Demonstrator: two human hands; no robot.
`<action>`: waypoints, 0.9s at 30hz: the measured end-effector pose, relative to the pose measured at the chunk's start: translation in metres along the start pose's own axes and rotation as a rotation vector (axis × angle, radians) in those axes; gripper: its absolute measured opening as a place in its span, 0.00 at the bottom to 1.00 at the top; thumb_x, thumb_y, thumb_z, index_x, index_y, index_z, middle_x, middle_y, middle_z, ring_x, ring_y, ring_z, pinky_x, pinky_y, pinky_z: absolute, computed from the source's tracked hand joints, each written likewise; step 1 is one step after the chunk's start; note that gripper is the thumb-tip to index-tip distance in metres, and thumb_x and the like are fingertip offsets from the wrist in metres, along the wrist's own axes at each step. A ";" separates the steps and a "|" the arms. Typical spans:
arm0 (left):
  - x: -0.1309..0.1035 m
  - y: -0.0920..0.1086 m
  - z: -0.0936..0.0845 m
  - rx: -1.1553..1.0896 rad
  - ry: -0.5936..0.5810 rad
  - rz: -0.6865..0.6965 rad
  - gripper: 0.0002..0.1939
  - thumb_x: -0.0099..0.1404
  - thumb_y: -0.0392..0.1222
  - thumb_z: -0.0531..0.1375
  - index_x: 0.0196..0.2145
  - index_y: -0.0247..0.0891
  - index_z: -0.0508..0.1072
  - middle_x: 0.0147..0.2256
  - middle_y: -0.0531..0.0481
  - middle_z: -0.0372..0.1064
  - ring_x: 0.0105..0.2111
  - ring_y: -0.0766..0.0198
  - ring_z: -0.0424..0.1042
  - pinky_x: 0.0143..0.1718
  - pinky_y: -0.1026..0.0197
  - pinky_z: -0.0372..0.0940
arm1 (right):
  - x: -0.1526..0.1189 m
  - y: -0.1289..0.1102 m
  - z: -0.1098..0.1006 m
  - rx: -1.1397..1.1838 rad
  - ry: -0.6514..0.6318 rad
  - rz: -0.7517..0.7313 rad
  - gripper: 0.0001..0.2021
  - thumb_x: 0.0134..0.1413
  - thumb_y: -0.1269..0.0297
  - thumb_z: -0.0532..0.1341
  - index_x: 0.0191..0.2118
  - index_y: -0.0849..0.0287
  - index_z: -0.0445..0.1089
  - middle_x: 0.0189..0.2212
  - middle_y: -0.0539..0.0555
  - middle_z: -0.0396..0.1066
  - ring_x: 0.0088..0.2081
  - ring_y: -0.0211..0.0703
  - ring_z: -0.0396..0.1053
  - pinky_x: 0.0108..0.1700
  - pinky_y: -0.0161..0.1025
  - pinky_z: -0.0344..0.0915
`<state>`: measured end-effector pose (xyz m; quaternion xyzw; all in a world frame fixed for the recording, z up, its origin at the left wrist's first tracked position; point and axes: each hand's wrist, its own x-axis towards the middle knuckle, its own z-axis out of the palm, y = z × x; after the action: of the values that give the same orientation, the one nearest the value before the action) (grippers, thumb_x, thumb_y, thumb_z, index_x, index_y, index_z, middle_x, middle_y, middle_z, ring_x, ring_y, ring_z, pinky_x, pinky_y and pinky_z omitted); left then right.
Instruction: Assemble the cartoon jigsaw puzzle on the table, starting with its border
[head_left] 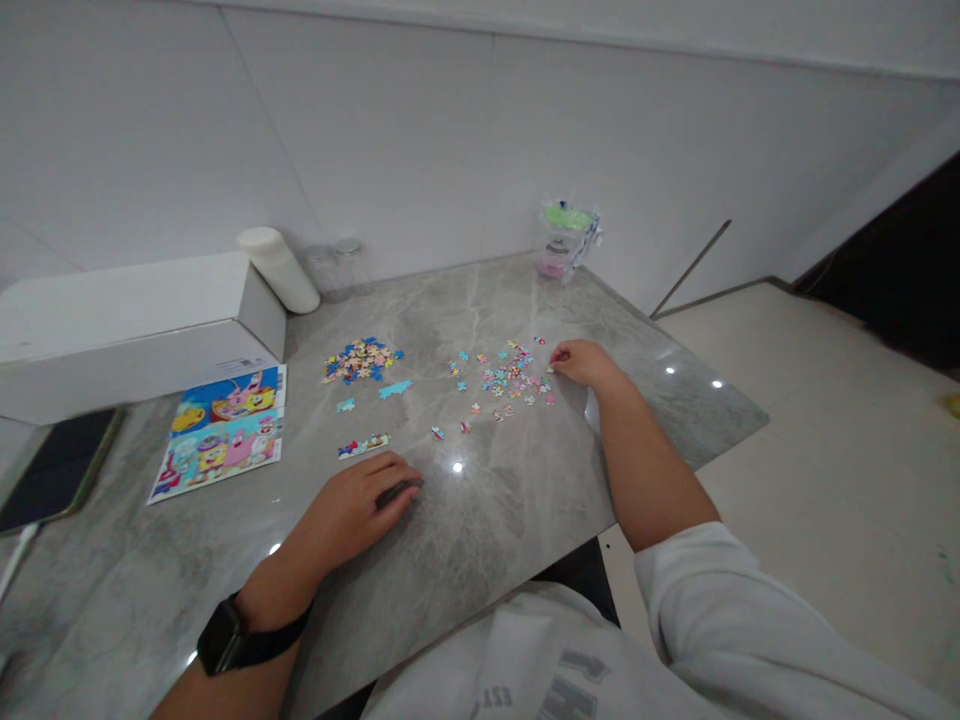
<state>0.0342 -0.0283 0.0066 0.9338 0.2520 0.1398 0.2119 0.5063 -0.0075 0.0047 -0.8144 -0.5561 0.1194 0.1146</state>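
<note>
- Lying at far left: phone (56, 465), dark glossy screen, white cable at its near end; white box (127, 335) behind it, long, flat-sided.
- Picture sheet (225, 435): glossy, printed with bright cartoon figures, just in front of the box.
- White bottle (279, 270): smooth, cylindrical, tilted in view; clear containers beside it by the wall.
- Left hand (367, 510): fingers bent and close together, thumb narrowly apart from them; nothing seen held, though the shadowed gap hides the palm side. Hand palm down, low over the grey marbled tabletop (480, 530), forearm slanting in from lower left; black watch (225, 635) on wrist.
- Beyond that hand: joined strip (364, 446) of puzzle pieces, thin, knobbed edge; light-blue joined pieces (395, 390); heaped puzzle pieces (360, 362) in cream and blue.
- Scattered puzzle pieces (514, 375): small, multicoloured, spread loosely right of the heap.
- Clear plastic bag (566, 240): crinkled, green and pink within, at the table's back corner.
- Right hand (574, 362): thumb and forefinger drawn nearly together at the scatter's right edge; pale piece at the tips, gripped or merely touched cannot be told. Forearm extended, white sleeve (697, 590) above the elbow.
</note>
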 end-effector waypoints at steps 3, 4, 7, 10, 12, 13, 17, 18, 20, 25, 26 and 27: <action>0.001 0.000 0.000 -0.009 -0.001 0.015 0.13 0.78 0.46 0.56 0.49 0.44 0.80 0.46 0.47 0.78 0.45 0.59 0.78 0.48 0.57 0.73 | 0.002 -0.002 0.006 -0.022 0.053 0.019 0.05 0.58 0.68 0.69 0.40 0.57 0.83 0.40 0.58 0.82 0.41 0.46 0.76 0.44 0.38 0.66; 0.002 0.000 0.001 -0.009 -0.001 0.017 0.13 0.78 0.46 0.56 0.49 0.43 0.80 0.46 0.46 0.78 0.45 0.59 0.78 0.48 0.57 0.73 | 0.002 -0.004 0.007 -0.013 0.081 -0.002 0.06 0.59 0.68 0.68 0.42 0.57 0.83 0.41 0.58 0.82 0.42 0.46 0.75 0.45 0.38 0.66; 0.003 0.000 0.001 -0.006 -0.004 0.018 0.13 0.78 0.46 0.56 0.49 0.43 0.80 0.46 0.46 0.78 0.45 0.59 0.78 0.49 0.57 0.73 | 0.004 -0.016 0.012 0.003 0.123 -0.138 0.09 0.62 0.66 0.67 0.46 0.55 0.83 0.44 0.57 0.81 0.45 0.45 0.74 0.51 0.39 0.66; 0.003 0.000 0.002 -0.006 -0.014 0.016 0.13 0.79 0.46 0.55 0.49 0.43 0.80 0.46 0.46 0.78 0.45 0.58 0.78 0.49 0.57 0.73 | 0.004 -0.029 0.019 -0.021 0.103 -0.219 0.10 0.63 0.65 0.66 0.47 0.54 0.83 0.46 0.57 0.79 0.47 0.45 0.73 0.52 0.38 0.66; 0.003 0.000 0.003 -0.005 -0.016 0.014 0.13 0.79 0.46 0.55 0.49 0.44 0.80 0.46 0.46 0.78 0.46 0.58 0.78 0.49 0.57 0.74 | 0.004 -0.034 0.023 -0.046 0.078 -0.227 0.09 0.62 0.66 0.67 0.45 0.55 0.83 0.46 0.57 0.79 0.48 0.45 0.73 0.52 0.38 0.66; 0.002 0.000 0.003 -0.003 -0.015 0.014 0.14 0.79 0.46 0.55 0.49 0.44 0.80 0.46 0.46 0.78 0.46 0.58 0.78 0.49 0.57 0.73 | 0.004 -0.034 0.024 -0.059 0.064 -0.227 0.08 0.61 0.66 0.67 0.43 0.55 0.83 0.45 0.57 0.79 0.48 0.45 0.73 0.51 0.37 0.66; 0.002 0.000 0.003 0.002 -0.002 0.014 0.14 0.79 0.45 0.55 0.49 0.44 0.80 0.46 0.46 0.79 0.46 0.58 0.78 0.49 0.56 0.74 | 0.002 -0.029 0.024 -0.090 0.050 -0.200 0.05 0.60 0.66 0.67 0.39 0.55 0.82 0.42 0.57 0.79 0.45 0.45 0.74 0.49 0.37 0.67; 0.002 0.000 0.003 0.003 0.001 0.012 0.14 0.79 0.45 0.55 0.48 0.44 0.80 0.46 0.47 0.79 0.46 0.58 0.78 0.49 0.56 0.74 | 0.002 -0.028 0.023 -0.085 0.066 -0.195 0.06 0.60 0.66 0.66 0.40 0.55 0.82 0.42 0.57 0.79 0.45 0.46 0.74 0.49 0.37 0.67; 0.002 0.000 0.003 0.003 0.004 0.009 0.14 0.79 0.45 0.55 0.48 0.44 0.81 0.46 0.47 0.79 0.45 0.58 0.78 0.49 0.56 0.73 | 0.003 -0.029 0.024 -0.060 0.101 -0.196 0.08 0.61 0.65 0.66 0.43 0.55 0.82 0.44 0.57 0.79 0.46 0.46 0.74 0.50 0.38 0.68; 0.002 0.003 0.002 0.005 -0.009 -0.003 0.14 0.79 0.45 0.55 0.48 0.44 0.80 0.46 0.47 0.78 0.46 0.58 0.78 0.49 0.56 0.73 | 0.005 -0.035 0.030 -0.048 0.062 -0.215 0.07 0.61 0.65 0.67 0.43 0.56 0.82 0.43 0.57 0.80 0.46 0.46 0.74 0.49 0.38 0.67; 0.002 0.004 0.002 0.003 -0.008 -0.003 0.14 0.79 0.45 0.55 0.48 0.44 0.80 0.46 0.46 0.78 0.46 0.58 0.78 0.49 0.56 0.73 | 0.004 -0.035 0.029 -0.049 0.038 -0.212 0.06 0.61 0.66 0.67 0.41 0.56 0.82 0.42 0.57 0.80 0.44 0.45 0.75 0.48 0.38 0.67; 0.002 0.005 0.001 0.000 -0.006 -0.001 0.14 0.79 0.45 0.55 0.48 0.44 0.80 0.46 0.46 0.78 0.45 0.58 0.78 0.49 0.56 0.73 | 0.004 -0.034 0.029 -0.049 0.009 -0.209 0.05 0.60 0.67 0.67 0.39 0.56 0.81 0.40 0.56 0.80 0.42 0.44 0.75 0.46 0.37 0.66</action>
<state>0.0383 -0.0313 0.0079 0.9342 0.2518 0.1369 0.2127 0.4685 0.0099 -0.0116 -0.7551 -0.6403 0.0894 0.1092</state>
